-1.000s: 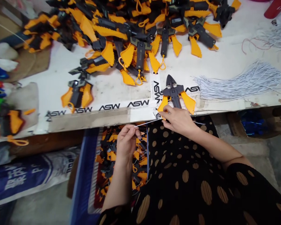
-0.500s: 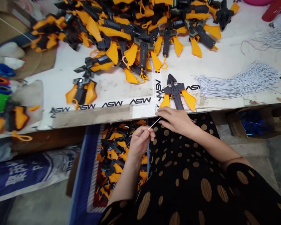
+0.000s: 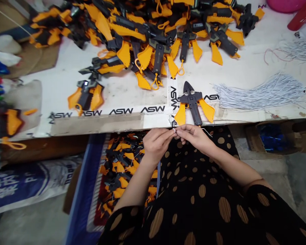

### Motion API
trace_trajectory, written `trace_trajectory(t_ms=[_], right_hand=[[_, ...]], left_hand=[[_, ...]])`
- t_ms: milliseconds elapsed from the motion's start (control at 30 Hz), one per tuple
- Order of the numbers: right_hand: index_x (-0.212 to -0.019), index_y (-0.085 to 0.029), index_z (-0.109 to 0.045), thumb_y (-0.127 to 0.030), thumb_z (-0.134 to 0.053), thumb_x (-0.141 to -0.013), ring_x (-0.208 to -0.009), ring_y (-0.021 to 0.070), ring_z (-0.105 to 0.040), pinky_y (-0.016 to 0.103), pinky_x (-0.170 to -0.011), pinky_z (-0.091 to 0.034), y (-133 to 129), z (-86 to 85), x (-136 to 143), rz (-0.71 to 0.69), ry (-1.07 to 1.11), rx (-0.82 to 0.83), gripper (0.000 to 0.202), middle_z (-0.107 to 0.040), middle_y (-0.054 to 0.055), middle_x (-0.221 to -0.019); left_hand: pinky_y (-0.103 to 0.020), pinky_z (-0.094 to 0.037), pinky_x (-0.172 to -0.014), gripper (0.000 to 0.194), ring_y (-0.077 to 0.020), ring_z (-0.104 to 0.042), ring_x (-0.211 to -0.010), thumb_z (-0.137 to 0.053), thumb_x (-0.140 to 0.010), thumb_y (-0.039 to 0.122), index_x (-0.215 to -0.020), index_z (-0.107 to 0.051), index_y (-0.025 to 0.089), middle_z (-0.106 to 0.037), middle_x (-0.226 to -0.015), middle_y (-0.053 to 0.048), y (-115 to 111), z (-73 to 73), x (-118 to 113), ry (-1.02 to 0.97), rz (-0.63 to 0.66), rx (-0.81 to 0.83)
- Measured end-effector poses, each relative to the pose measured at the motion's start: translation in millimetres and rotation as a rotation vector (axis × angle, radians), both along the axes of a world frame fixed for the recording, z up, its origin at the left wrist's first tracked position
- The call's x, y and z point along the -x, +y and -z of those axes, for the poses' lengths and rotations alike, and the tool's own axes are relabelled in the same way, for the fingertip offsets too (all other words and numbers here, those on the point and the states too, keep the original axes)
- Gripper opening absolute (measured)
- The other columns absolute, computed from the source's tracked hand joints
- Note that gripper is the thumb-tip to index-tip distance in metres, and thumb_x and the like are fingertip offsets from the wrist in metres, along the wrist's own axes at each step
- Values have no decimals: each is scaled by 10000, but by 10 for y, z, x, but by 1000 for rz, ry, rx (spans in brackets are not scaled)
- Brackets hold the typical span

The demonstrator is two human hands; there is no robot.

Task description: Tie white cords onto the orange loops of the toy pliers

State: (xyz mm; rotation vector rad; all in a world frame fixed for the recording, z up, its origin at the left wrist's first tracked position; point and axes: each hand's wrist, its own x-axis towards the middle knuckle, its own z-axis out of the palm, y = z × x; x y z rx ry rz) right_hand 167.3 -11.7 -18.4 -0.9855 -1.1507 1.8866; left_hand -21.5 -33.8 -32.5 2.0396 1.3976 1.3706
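My left hand [image 3: 156, 143] and my right hand [image 3: 195, 136] meet fingertip to fingertip just in front of the table edge. Both pinch a thin white string [image 3: 174, 130], mostly hidden by the fingers; a white end [image 3: 206, 132] shows beyond my right hand. Right above my hands, a black toy with two orange wings [image 3: 193, 103] lies at the table's edge, its pointed tip facing away from me. A bundle of white strings [image 3: 260, 91] rests on the table to its right.
Many black and orange toys [image 3: 158, 58] are heaped at the back of the table [image 3: 132, 95]. Below the edge stands a blue crate [image 3: 81, 190] full of similar toys. A box with blue pieces [image 3: 272, 137] is at the right, a red cylinder [image 3: 299, 15] at the back right.
My left hand has moved up and right to meet my right hand, and the stretch of string between them is now mostly hidden. The view has shifted slightly.
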Motion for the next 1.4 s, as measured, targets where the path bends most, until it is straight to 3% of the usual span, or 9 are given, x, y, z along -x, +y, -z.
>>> trace_trajectory(t_ms=[133, 233, 400, 567, 633, 733, 833, 1100, 1400], right_hand=[[-909, -158, -700, -514, -851, -673, -548, 61, -497, 200, -494, -435, 49, -19, -45, -13, -27, 119, 452, -690, -4, -776], [-888, -161, -695, -508, -837, -680, -529, 62, -470, 198, -479, -398, 63, -20, -55, -32, -48, 118, 429, -649, -24, -706], [-867, -178, -637, -522, -748, -775, -506, 65, -439, 206, -476, -372, 40, -9, -64, -46, -11, 18, 373, -590, -41, -687], [-908, -195, -622, -416, -599, -937, -590, 98, -528, 232, -575, -433, -9, -13, -72, -22, -79, -314, 224, -636, -16, -751], [-902, -193, -655, -330, -578, -953, -690, 112, -580, 242, -671, -454, -16, -34, -89, 12, -232, -497, 166, -673, 3, -803], [-899, -193, -701, -288, -604, -931, -692, 107, -578, 236, -680, -437, -6, -53, -119, 15, -437, -555, 140, -695, 2, -813], [-912, -185, -711, -353, -617, -915, -592, 94, -539, 218, -576, -408, 20, -35, -134, -46, -425, -386, 192, -687, -8, -749], [-863, -170, -672, -433, -718, -801, -521, 68, -510, 176, -464, -430, 66, -29, -117, -141, -204, 22, 274, -685, -3, -741], [-804, -188, -614, -566, -658, -805, -465, 88, -485, 228, -465, -432, 30, -58, -130, -148, -313, -120, 380, -655, -5, -691]], left_hand=[[-296, -483, -666, 154, -173, -655, -709, -763, -843, 243, -973, -785, 321, -778, -889, -48, 94, 31, 158, 205, 164, 17], [-301, -481, -644, 130, -186, -673, -717, -806, -798, 269, -917, -788, 318, -780, -856, -42, 127, 25, 167, 167, 172, 48], [-293, -495, -697, 119, -163, -649, -696, -871, -716, 296, -745, -761, 259, -723, -727, -20, 64, -3, -73, -128, 31, 150], [-263, -468, -595, 382, -129, -560, -573, -762, -798, 540, -745, -660, 176, -615, -642, -3, 4, 15, -261, -735, 173, 700], [-252, -455, -591, 396, -122, -544, -571, -772, -782, 546, -740, -647, 173, -599, -632, 6, 14, -11, -241, -764, 187, 784], [-248, -462, -658, 240, -125, -564, -649, -784, -799, 379, -717, -675, 182, -631, -688, -2, 42, -96, -166, -474, 107, 605], [-270, -486, -698, 125, -142, -595, -685, -767, -811, 268, -719, -716, 202, -674, -726, -17, 70, -161, -126, -257, 88, 380], [-280, -519, -681, 84, -156, -643, -691, -794, -812, 278, -762, -767, 216, -727, -742, -38, 94, -84, -122, -225, 141, 236], [-292, -524, -724, 198, -163, -670, -728, -748, -864, 392, -791, -753, 208, -734, -771, -46, 93, 32, -110, -182, 147, 227]])
